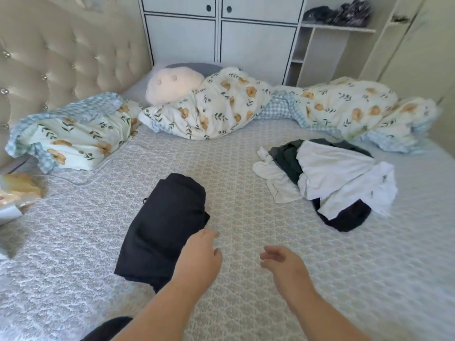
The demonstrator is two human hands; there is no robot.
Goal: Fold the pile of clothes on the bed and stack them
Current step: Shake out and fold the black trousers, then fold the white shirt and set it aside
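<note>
A folded black garment [162, 230] lies flat on the patterned bed sheet [246, 217], left of centre. My left hand [200, 254] hovers at its near right edge with loosely bent fingers and holds nothing. My right hand [283, 262] is over bare sheet to the right, fingers relaxed and empty. A loose pile of clothes [327, 183] in white, dark green and black lies unfolded at the right of the bed, well beyond both hands.
A rumpled floral duvet [221, 107] runs along the far side of the bed, with a floral pillow [73, 136] at left and a cream cushion [172, 84] behind. A tufted headboard [49, 57] stands at left. White cabinets [221, 33] line the far wall.
</note>
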